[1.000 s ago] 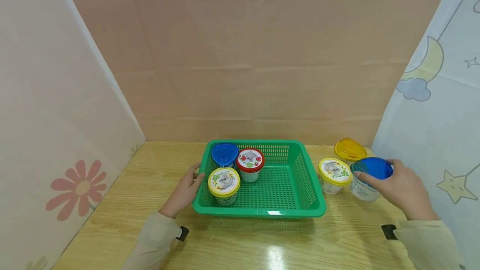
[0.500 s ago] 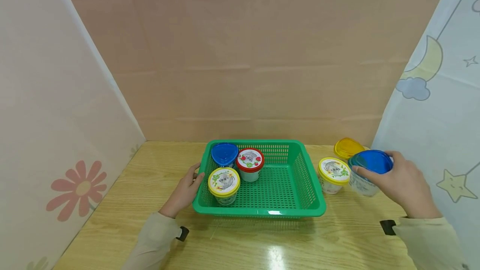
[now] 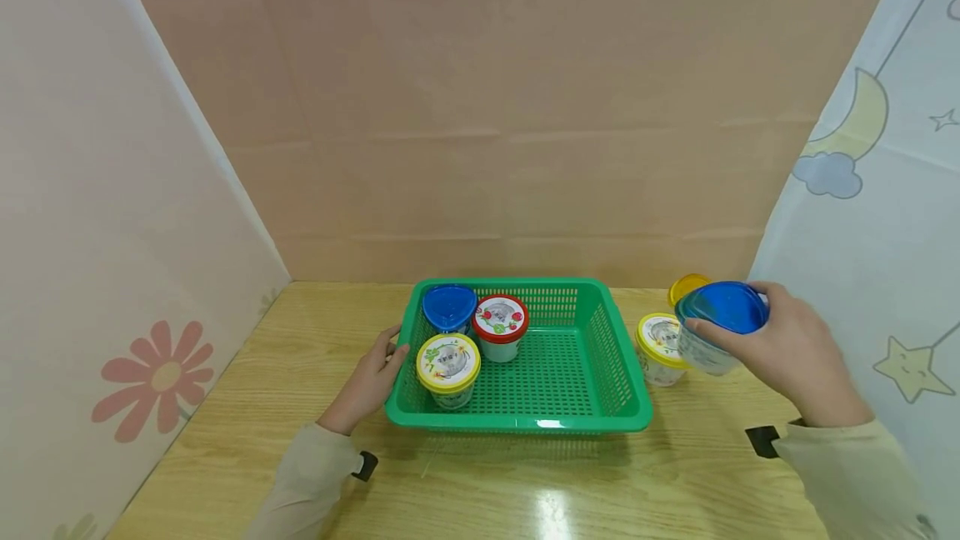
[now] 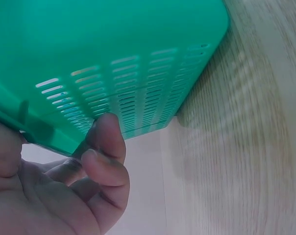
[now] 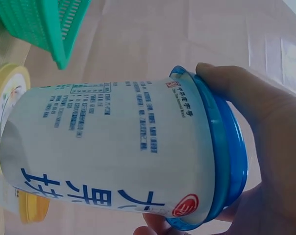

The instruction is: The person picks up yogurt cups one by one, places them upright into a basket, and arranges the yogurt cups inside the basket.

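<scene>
My right hand (image 3: 798,361) grips a plastic tub (image 3: 701,348) with a translucent blue lid, thumb and fingers around its lid end. The tub hangs above the table, tilted; blue print covers its white side in the right wrist view. With my left hand (image 3: 369,386) I hold the left rim of a green plastic basket (image 3: 517,423), fingers curled by its slotted outer wall. Inside the basket's left part stand a blue-lidded tub (image 3: 450,307), a red-lidded tub (image 3: 500,319) and a yellow-lidded tub (image 3: 448,363).
Right of the basket, another yellow-lidded tub (image 3: 658,340) stands on the wooden table (image 3: 480,490), partly behind the held tub. An amber-lidded container (image 3: 686,286) is behind it, mostly hidden. Cloth walls (image 3: 495,123) enclose the table at the back and sides.
My right hand has raised the blue-lidded tub off the table and carried it left, so it now covers part of the yellow-lidded tub. The left hand and basket have not moved.
</scene>
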Tool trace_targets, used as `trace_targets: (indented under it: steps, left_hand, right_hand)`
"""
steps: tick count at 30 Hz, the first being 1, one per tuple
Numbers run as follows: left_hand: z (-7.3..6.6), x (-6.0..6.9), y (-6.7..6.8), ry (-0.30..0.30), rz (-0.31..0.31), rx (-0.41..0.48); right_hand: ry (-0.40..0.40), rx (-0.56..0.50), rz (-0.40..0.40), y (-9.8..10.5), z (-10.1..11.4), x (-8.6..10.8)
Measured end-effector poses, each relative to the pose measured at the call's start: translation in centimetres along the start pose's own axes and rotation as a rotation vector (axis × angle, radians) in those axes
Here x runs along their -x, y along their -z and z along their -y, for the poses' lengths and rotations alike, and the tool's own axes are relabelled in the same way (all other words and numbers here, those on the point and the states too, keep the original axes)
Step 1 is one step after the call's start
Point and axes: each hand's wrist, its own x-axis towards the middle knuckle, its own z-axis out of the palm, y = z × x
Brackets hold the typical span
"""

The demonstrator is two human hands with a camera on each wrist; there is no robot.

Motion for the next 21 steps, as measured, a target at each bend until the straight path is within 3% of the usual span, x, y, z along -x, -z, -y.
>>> trace_targets:
  steps: [10, 21]
  left_hand:
    - [0.2, -0.1, 0.0, -0.014, 0.0, -0.003]
    - [0.3, -0.2, 0.0, -0.008, 0.003, 0.004]
  right_hand:
    - [0.082, -0.042, 0.015, -0.3, 2.9, -0.1]
    - [0.188, -0.006, 0.064, -0.5, 6.0, -0.6]
